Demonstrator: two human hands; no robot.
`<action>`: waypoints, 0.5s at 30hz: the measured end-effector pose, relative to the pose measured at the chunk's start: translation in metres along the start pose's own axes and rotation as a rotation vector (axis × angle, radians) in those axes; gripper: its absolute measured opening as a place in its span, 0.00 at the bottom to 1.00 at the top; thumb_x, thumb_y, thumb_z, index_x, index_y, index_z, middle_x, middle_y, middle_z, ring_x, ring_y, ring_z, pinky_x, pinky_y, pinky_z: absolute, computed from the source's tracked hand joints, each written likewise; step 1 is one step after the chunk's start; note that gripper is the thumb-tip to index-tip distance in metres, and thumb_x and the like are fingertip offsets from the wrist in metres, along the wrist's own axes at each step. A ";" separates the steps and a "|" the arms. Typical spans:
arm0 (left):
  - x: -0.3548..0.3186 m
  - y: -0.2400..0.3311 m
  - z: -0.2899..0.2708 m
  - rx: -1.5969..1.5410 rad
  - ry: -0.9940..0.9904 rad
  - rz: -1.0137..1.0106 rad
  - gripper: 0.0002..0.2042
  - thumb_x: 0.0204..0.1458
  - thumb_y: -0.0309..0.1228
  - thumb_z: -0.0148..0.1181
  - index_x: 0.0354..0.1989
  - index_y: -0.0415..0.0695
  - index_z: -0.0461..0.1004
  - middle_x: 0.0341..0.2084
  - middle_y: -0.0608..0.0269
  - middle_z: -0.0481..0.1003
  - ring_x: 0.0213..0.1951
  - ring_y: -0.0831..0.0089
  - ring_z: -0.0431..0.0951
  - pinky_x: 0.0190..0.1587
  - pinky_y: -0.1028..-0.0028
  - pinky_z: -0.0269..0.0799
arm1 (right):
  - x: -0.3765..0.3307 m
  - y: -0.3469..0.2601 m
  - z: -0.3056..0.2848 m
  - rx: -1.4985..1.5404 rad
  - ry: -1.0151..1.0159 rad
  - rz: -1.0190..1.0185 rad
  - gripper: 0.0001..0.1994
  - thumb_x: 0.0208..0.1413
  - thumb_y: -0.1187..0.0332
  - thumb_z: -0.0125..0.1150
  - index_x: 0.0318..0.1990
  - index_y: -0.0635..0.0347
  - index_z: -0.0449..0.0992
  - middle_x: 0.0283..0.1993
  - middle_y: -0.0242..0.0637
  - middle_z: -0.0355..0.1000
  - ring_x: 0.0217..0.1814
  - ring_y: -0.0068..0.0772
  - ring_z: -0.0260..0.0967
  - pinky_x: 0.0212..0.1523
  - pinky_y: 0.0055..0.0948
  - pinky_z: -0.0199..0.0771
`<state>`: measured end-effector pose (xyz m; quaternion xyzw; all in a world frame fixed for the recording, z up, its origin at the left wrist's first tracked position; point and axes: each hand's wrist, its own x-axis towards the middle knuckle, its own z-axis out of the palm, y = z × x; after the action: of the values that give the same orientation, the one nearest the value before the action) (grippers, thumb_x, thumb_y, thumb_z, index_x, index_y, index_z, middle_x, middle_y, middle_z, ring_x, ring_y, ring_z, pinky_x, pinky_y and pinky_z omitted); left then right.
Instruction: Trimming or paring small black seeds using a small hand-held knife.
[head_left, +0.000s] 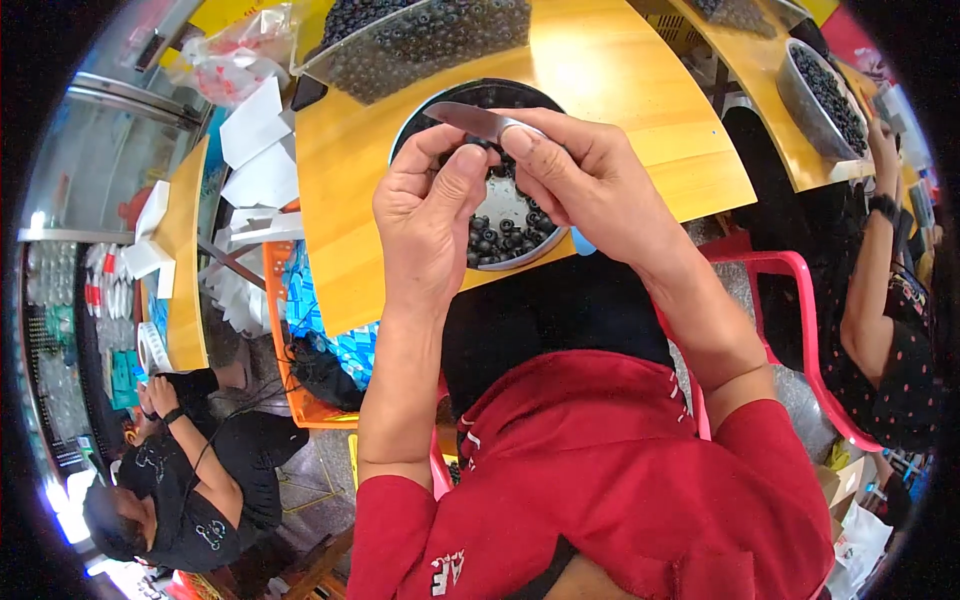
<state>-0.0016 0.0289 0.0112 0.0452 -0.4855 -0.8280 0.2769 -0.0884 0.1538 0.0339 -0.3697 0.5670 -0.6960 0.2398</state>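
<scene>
My right hand (580,180) grips a small knife (467,118), its bare metal blade pointing left above my left hand. My left hand (435,200) is closed, with thumb and fingers pinching a small dark round piece (487,150) just below the blade. Both hands are over a round bowl (510,264) near the table's front edge. Inside it lie several small black round pieces (505,238) with ring-like tops, around a bare pale patch. My hands hide part of the bowl. A blue bit (583,241) shows beneath my right wrist.
A clear bin (420,50) of similar black pieces stands at the back of the wooden table (640,90). An orange crate (280,340) with blue packets is at left. One person (190,470) sits lower left; another's arm (868,270) reaches a second bin (815,95) at right.
</scene>
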 end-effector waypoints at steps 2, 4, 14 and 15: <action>0.000 -0.001 -0.003 -0.041 0.019 -0.020 0.11 0.53 0.23 0.58 0.45 0.37 0.71 0.32 0.59 0.77 0.31 0.80 0.73 0.28 0.84 0.63 | 0.002 0.004 -0.002 0.006 -0.002 0.008 0.15 0.64 0.61 0.46 0.43 0.64 0.73 0.16 0.21 0.56 0.16 0.09 0.49 0.17 0.14 0.48; 0.000 0.000 -0.002 -0.055 0.022 -0.043 0.11 0.53 0.23 0.58 0.45 0.37 0.71 0.32 0.59 0.77 0.32 0.80 0.74 0.29 0.84 0.63 | 0.003 0.007 -0.005 -0.040 -0.031 0.028 0.15 0.65 0.60 0.45 0.43 0.64 0.73 0.16 0.21 0.56 0.17 0.10 0.49 0.17 0.14 0.49; -0.002 -0.002 -0.005 -0.088 0.055 -0.078 0.11 0.53 0.23 0.58 0.45 0.37 0.72 0.34 0.58 0.77 0.35 0.77 0.76 0.32 0.82 0.67 | 0.001 0.004 0.004 -0.004 0.007 0.011 0.15 0.65 0.61 0.45 0.40 0.64 0.72 0.16 0.21 0.55 0.17 0.09 0.49 0.17 0.15 0.49; -0.001 -0.002 -0.007 -0.087 0.054 -0.078 0.11 0.53 0.23 0.58 0.45 0.37 0.72 0.34 0.58 0.77 0.35 0.77 0.76 0.32 0.82 0.67 | 0.003 0.005 0.001 -0.013 -0.010 0.016 0.15 0.65 0.61 0.45 0.40 0.64 0.72 0.15 0.21 0.55 0.17 0.09 0.49 0.17 0.14 0.49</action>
<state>0.0011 0.0247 0.0059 0.0744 -0.4392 -0.8569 0.2592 -0.0897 0.1498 0.0293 -0.3702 0.5732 -0.6885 0.2458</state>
